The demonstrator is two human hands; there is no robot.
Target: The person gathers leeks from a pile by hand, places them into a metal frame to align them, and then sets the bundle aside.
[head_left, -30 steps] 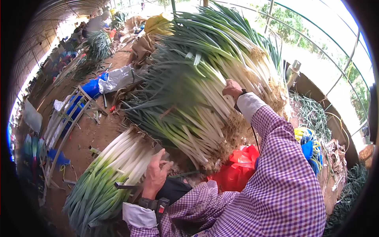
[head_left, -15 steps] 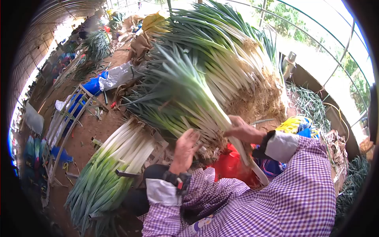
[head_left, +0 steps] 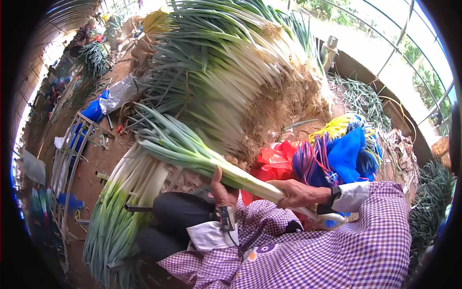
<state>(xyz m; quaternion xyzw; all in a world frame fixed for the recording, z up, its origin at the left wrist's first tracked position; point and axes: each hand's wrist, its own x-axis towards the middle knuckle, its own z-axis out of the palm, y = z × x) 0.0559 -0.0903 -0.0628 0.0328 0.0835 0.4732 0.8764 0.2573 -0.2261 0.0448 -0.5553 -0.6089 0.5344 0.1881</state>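
A few long green onions [head_left: 207,157] lie slanting across my front, leafy tops to the upper left and white ends to the lower right. My right hand [head_left: 301,193] is closed round their white stalks. Lower along the bundle, my left hand [head_left: 225,193] cups the stalks with its thumb up on the near side; its other fingers are mostly hidden. Just left of my knees, a pile of trimmed green onions [head_left: 115,216] rests on a low metal frame [head_left: 137,209]. Beyond my hands rises a large heap of green onions [head_left: 216,72] with roots still on.
Red plastic [head_left: 276,161], bundled blue-and-pink cords [head_left: 313,161] and a blue cloth [head_left: 347,153] with yellow strings [head_left: 337,127] sit right of the heap. A bent-pole rack [head_left: 72,159] stands at left. Leaf scraps [head_left: 363,103] lie by the low wall.
The held green onions have swung down to the left, from pointing up over the heap to lying across my lap. My left hand has come against them, and the view has shifted.
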